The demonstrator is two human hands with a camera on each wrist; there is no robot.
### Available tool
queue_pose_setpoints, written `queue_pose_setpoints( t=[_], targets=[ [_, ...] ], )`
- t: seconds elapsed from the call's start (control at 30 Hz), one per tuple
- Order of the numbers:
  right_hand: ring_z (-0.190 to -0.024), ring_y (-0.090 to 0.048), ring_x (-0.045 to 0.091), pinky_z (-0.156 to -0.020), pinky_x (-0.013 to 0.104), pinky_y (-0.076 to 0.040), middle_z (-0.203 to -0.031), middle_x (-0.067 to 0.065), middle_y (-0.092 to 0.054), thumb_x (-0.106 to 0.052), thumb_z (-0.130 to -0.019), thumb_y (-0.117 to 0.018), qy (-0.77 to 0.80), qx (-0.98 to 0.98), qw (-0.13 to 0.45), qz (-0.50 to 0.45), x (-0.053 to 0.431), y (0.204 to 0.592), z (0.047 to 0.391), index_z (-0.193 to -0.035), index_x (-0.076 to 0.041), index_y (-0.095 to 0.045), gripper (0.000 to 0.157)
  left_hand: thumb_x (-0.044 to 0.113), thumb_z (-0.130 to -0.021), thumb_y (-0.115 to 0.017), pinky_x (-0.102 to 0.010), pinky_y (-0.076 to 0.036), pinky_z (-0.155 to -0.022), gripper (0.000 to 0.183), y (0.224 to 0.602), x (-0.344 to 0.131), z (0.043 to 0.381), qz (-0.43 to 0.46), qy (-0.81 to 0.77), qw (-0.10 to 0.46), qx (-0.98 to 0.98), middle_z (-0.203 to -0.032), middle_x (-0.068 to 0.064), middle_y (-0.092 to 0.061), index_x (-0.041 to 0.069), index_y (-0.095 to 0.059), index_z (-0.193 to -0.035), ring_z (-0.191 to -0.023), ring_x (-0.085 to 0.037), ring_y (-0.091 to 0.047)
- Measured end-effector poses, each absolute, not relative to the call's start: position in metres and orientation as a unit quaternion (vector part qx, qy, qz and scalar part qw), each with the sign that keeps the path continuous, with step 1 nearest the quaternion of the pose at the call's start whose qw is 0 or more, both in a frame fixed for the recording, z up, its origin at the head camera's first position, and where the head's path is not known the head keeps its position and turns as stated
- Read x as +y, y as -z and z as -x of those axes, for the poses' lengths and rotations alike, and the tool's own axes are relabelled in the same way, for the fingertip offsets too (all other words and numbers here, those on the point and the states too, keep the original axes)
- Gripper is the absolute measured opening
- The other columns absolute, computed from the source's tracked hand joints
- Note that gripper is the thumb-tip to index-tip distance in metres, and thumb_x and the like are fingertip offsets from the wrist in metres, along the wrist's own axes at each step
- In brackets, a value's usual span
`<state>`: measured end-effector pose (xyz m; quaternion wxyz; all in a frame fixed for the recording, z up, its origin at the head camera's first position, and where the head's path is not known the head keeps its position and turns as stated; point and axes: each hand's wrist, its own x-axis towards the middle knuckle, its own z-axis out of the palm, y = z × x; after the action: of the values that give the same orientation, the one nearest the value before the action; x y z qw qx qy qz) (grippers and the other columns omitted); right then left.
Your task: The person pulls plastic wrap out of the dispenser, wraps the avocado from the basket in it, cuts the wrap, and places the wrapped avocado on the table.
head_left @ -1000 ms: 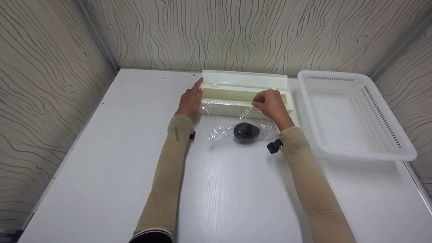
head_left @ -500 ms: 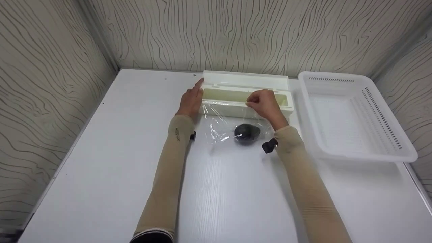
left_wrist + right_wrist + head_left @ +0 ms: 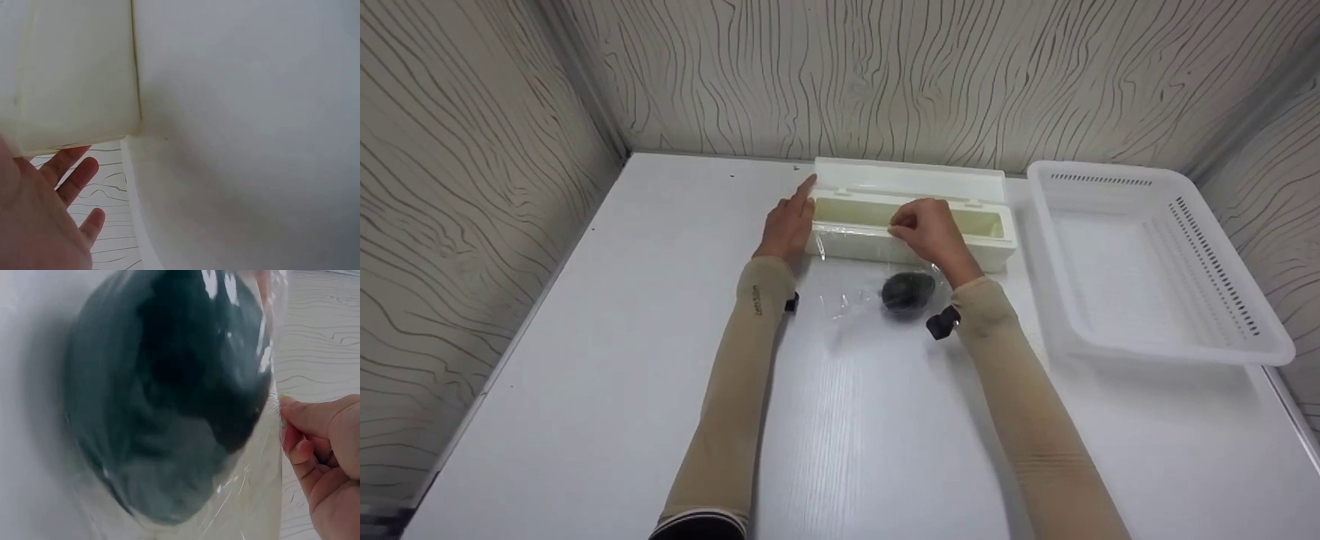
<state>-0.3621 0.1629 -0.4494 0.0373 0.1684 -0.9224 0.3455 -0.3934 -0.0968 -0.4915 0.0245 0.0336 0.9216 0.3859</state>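
Observation:
A cream cling film dispenser box (image 3: pixel 994 253) stands at the back with its lid (image 3: pixel 911 176) raised. Clear cling film (image 3: pixel 844 296) hangs from its front rim and spreads over a dark green, avocado-like fruit (image 3: pixel 906 294) on the table. My left hand (image 3: pixel 786 229) rests against the box's left end; its fingers (image 3: pixel 76 180) are extended in the left wrist view. On the front rim, my right hand (image 3: pixel 928 231) pinches a small slider, mostly hidden by the fingertips. The right wrist view has the fruit close up under the wrinkled film, with that hand beyond it.
A white plastic basket (image 3: pixel 1181 351) with slotted sides stands to the right of the box. Wood-patterned panels (image 3: pixel 915 82) rise behind and beside the white table (image 3: pixel 660 300). A small black camera (image 3: pixel 943 322) sits on my right wrist, close to the fruit.
My right hand has slid left along the box's front rim, and the film's right part has drawn in and slackened around the fruit. The left hand stays at the box's end.

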Motion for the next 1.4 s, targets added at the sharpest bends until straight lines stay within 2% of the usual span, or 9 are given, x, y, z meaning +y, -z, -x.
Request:
queue_pose_setpoints(
  t=[0.3,0.47,0.6,0.7,0.93,1.1,1.4],
  targets=[
    [-0.090,-0.073,0.032,-0.085,0.043,-0.060,-0.096,0.018,-0.078,-0.004,-0.093,-0.075,-0.335,-0.918,0.057,-0.203,0.122,0.453,0.364,-0.098,0.003,-0.079,0.010,0.040,-0.113,-0.020,-0.051,-0.030,-0.125,0.053,0.494,-0.090,0.391,-0.037,-0.382,0.021,0.923,-0.155,-0.010,-0.050,0.038,-0.014,-0.166,-0.144,-0.031,-0.045],
    [-0.090,-0.073,0.032,-0.086,0.044,-0.059,-0.096,0.018,-0.078,-0.003,-0.092,-0.075,-0.304,-0.928,0.064,-0.206,0.119,0.447,0.365,-0.097,0.003,-0.080,0.009,0.046,-0.112,-0.020,-0.053,-0.030,-0.125,0.054,0.492,-0.084,0.394,-0.042,-0.390,0.041,0.919,-0.156,-0.009,-0.047,0.043,-0.012,-0.165,-0.144,-0.030,-0.044],
    [-0.094,-0.074,0.031,-0.088,0.043,-0.060,-0.102,0.017,-0.079,-0.005,-0.094,-0.074,-0.318,-0.923,0.048,-0.211,0.121,0.448,0.366,-0.102,0.001,-0.080,0.011,0.050,-0.111,-0.017,-0.060,-0.023,-0.126,0.053,0.491,-0.093,0.394,-0.039,-0.402,0.073,0.912,-0.163,-0.007,-0.038,0.049,-0.008,-0.164,-0.151,-0.033,-0.035],
    [-0.095,-0.074,0.030,-0.088,0.042,-0.060,-0.104,0.016,-0.079,-0.006,-0.095,-0.074,-0.326,-0.920,0.035,-0.215,0.122,0.448,0.366,-0.103,0.000,-0.081,0.012,0.051,-0.111,-0.017,-0.062,-0.017,-0.127,0.054,0.490,-0.100,0.394,-0.051,-0.407,0.100,0.906,-0.168,-0.006,-0.029,0.050,-0.005,-0.164,-0.156,-0.033,-0.026],
    [-0.093,-0.071,0.030,-0.086,0.043,-0.058,-0.100,0.015,-0.079,-0.007,-0.095,-0.074,-0.308,-0.929,0.027,-0.204,0.124,0.441,0.364,-0.100,-0.002,-0.082,0.010,0.050,-0.110,-0.016,-0.058,-0.013,-0.129,0.056,0.489,-0.105,0.397,-0.088,-0.417,0.113,0.898,-0.172,-0.005,-0.024,0.044,-0.007,-0.165,-0.159,-0.031,-0.022],
    [-0.095,-0.071,0.033,-0.090,0.045,-0.058,-0.099,0.017,-0.077,-0.002,-0.094,-0.073,-0.272,-0.932,0.044,-0.237,0.121,0.442,0.364,-0.099,0.001,-0.080,0.010,0.052,-0.110,-0.016,-0.054,-0.012,-0.130,0.054,0.491,-0.104,0.397,-0.085,-0.444,0.129,0.883,-0.175,0.006,-0.015,0.049,-0.008,-0.163,-0.162,-0.025,-0.014],
    [-0.094,-0.069,0.032,-0.091,0.044,-0.057,-0.097,0.018,-0.076,-0.004,-0.093,-0.074,-0.281,-0.927,0.046,-0.243,0.116,0.445,0.368,-0.096,0.001,-0.080,0.008,0.057,-0.109,-0.014,-0.055,-0.013,-0.129,0.053,0.495,-0.101,0.396,-0.081,-0.461,0.133,0.873,-0.175,0.006,-0.010,0.053,-0.003,-0.161,-0.162,-0.025,-0.012]
  ],
)
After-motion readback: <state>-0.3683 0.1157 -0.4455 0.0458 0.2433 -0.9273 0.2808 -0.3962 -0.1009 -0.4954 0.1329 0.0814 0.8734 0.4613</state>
